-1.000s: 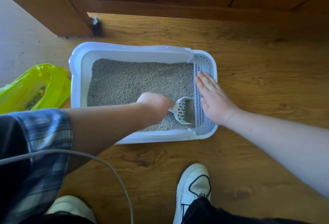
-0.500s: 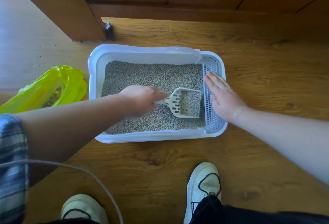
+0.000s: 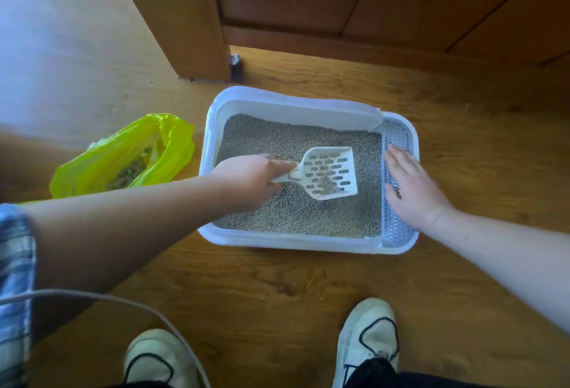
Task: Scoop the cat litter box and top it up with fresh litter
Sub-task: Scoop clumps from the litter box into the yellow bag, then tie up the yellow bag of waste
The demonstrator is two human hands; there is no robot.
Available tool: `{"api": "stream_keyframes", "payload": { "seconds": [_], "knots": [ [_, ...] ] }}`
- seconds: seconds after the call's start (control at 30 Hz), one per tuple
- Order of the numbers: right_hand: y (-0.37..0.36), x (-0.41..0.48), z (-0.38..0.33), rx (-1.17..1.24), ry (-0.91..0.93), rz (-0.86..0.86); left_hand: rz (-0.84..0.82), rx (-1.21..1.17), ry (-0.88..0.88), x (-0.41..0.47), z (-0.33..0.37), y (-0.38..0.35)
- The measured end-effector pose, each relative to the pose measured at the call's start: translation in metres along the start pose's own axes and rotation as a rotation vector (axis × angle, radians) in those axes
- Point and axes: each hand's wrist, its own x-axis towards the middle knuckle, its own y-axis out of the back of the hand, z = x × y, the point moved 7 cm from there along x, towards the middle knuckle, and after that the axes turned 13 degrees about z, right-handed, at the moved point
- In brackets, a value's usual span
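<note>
Nearest, white lace-up shoes with black trim (image 3: 367, 335) planted on the brown wood-plank floor (image 3: 246, 279), beside a thin grey cable (image 3: 92, 295) looping across the lower left under a blue plaid sleeve (image 3: 15, 264). Risks catching that cable with the left forearm on any swing toward the bag, jolting the load.

Just beyond, at the white rectangular plastic litter box (image 3: 277, 241): left hand (image 3: 253, 174) closed round the handle of the white slotted plastic scoop (image 3: 330, 173), blade raised above the bed of grey granular litter (image 3: 293, 141) near mid-box, with a small heap of granules on the slots. Right hand (image 3: 413, 190) laid flat, fingers straight and a little spread, on the pale perforated grate (image 3: 398, 233) along the box's right end, apparently steadying it.

Looks like sifting mid-scoop. Risks tipping the blade toward its open front edge and dumping the heap back into the bed. Risks crumbling any clump by shaking hard, sending bits back through the slots. Risks sliding the light box across smooth boards on lifting the flat hand during a firm dig.

Farther left, a crumpled yellow-green plastic bag (image 3: 123, 153) just beside the box's left wall, mouth slumped and only partly open, greyish matter inside. Risks missing that narrow mouth and scattering waste on the strip of floor between box and bag.

Farthest, brown wooden door panels (image 3: 370, 2), with a few stray grains on the boards in front. No fresh-litter supply in view; topping up not yet begun.
</note>
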Motion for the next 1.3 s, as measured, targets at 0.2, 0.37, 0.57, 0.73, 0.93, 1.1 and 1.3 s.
{"api": "stream_keyframes", "payload": {
  "seconds": [0.2, 0.37, 0.57, 0.73, 0.93, 1.1, 1.3],
  "knots": [
    [0.019, 0.006, -0.003, 0.102, -0.082, 0.104, 0.015, -0.073, 0.1, -0.003, -0.003, 0.012],
    [0.044, 0.018, -0.04, 0.208, 0.0, 0.154, -0.067, -0.284, 0.242, -0.009, 0.002, 0.015],
    [0.004, 0.011, -0.099, 0.617, -0.305, -0.248, -0.141, -0.529, 0.5, -0.021, 0.003, 0.014],
    [-0.02, -0.001, -0.148, 1.236, -0.73, -0.544, -0.109, -0.682, 0.522, -0.031, 0.016, 0.013],
    [-0.03, -0.006, -0.173, 1.307, -0.779, -0.674, -0.22, -0.711, 0.394, -0.038, 0.041, 0.015],
    [-0.034, -0.007, -0.151, 1.235, -0.847, -0.551, -0.298, -0.682, 0.324, -0.041, 0.042, 0.012],
    [-0.024, -0.001, -0.124, 0.983, -0.744, -0.681, -0.172, -0.428, 0.26, -0.027, 0.018, 0.033]
  ]
}}
